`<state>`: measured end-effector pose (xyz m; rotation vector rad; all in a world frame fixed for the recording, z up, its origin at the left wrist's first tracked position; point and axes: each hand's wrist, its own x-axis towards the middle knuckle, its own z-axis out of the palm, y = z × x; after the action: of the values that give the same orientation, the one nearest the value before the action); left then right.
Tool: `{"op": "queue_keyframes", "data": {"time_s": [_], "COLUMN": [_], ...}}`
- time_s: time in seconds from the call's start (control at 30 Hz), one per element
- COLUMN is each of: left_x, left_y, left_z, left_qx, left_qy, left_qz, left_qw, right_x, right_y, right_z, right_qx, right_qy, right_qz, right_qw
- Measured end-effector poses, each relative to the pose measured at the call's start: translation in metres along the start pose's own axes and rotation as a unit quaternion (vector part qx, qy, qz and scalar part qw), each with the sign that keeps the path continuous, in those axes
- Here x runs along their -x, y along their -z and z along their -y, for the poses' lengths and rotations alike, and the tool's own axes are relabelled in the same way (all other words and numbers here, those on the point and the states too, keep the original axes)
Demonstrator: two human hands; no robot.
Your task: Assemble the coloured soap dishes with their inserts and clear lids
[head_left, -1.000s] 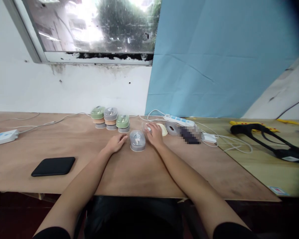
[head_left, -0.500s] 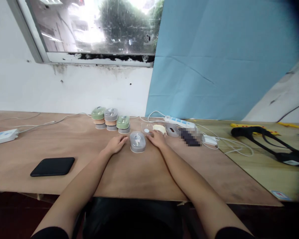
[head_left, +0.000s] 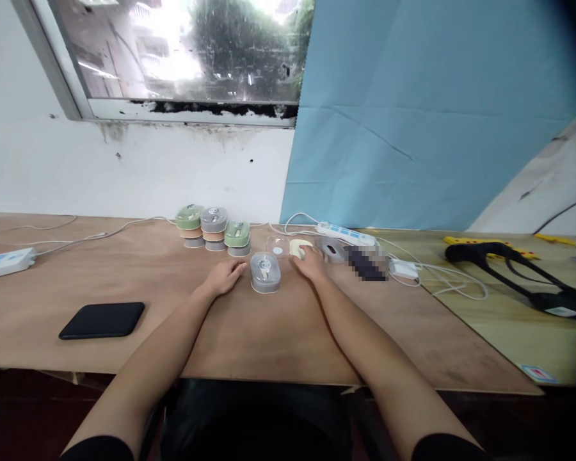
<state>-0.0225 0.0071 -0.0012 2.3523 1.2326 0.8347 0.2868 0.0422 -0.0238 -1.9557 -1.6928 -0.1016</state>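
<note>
we are resting our left hand (head_left: 226, 276) just left of the grey lidded box (head_left: 265, 273) | our right hand (head_left: 312, 261) is touching the cream piece (head_left: 298, 246), right of the box | either grip: we cannot tell

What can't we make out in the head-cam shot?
All in the head view:
Cream piece: partly covered by the right hand; grip unclear.
Dark item: pixelated, can't identify.
Left power strip: far end cut off by the left edge.
Lid marking on front grey box: too small.
</note>
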Motion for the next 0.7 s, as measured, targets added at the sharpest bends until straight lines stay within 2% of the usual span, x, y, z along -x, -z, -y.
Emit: {"op": "queue_keyframes", "data": {"time_s": [0.13,0.23,0.37,0.5,0.6,0.7], "left_x": [0.0,0.0,0.0,0.0,0.001,0.0], "left_y": [0.0,0.001,0.001,0.001,0.001,0.001], "left_z": [-0.001,-0.001,-0.001,-0.002,-0.002,-0.002], "left_qx": [-0.004,-0.004,-0.011,-0.012,-0.011,-0.012], "left_qy": [-0.003,-0.008,0.002,-0.001,-0.006,-0.005], "left_qz": [0.002,0.001,0.007,0.007,0.007,0.007], "left_qw": [1.0,1.0,1.0,1.0,1.0,1.0], "right_x": [-0.003,-0.007,-0.013,-0.018,-0.019,-0.019], "right_y": [-0.004,-0.007,-0.004,0.007,0.015,0.02], "right_z": [-0.011,-0.015,-0.022,-0.037,-0.051,-0.064], "right_qx": [-0.006,-0.048,-0.108,-0.153,-0.161,-0.157], "right_qy": [-0.009,0.0,-0.005,0.007,0.017,-0.019], "right_qz": [0.032,0.008,-0.124,-0.262,-0.319,-0.321], "right_qw": [0.999,0.999,0.986,0.953,0.934,0.934]}}
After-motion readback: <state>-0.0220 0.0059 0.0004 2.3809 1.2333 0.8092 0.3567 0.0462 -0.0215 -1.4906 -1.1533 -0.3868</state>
